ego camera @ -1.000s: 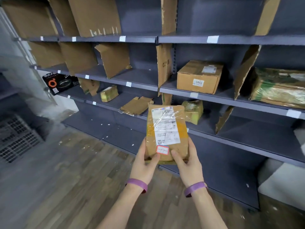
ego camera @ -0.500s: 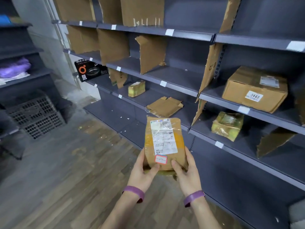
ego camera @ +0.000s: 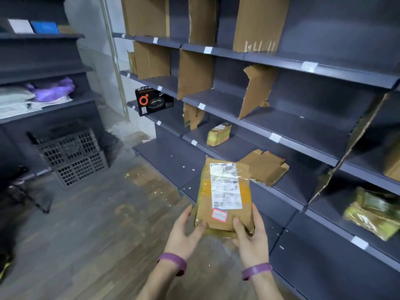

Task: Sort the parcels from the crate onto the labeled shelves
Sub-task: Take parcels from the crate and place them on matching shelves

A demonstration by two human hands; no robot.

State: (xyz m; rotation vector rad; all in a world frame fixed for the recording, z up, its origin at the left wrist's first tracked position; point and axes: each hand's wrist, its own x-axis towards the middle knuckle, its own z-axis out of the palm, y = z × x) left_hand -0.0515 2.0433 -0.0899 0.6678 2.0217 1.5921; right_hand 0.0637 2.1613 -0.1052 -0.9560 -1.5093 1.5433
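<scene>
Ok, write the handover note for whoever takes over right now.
Left hand: grip on the lower left corner of the brown taped parcel with a white shipping label.
Right hand: grip on its lower right edge.
Parcel is held upright in front of the dark grey metal shelves, not yet placed.
Done: a small yellow-taped parcel and a black printed box sit on shelves.
Left: shelve this one, then check the black mesh crate at the left; its contents don't show.
</scene>
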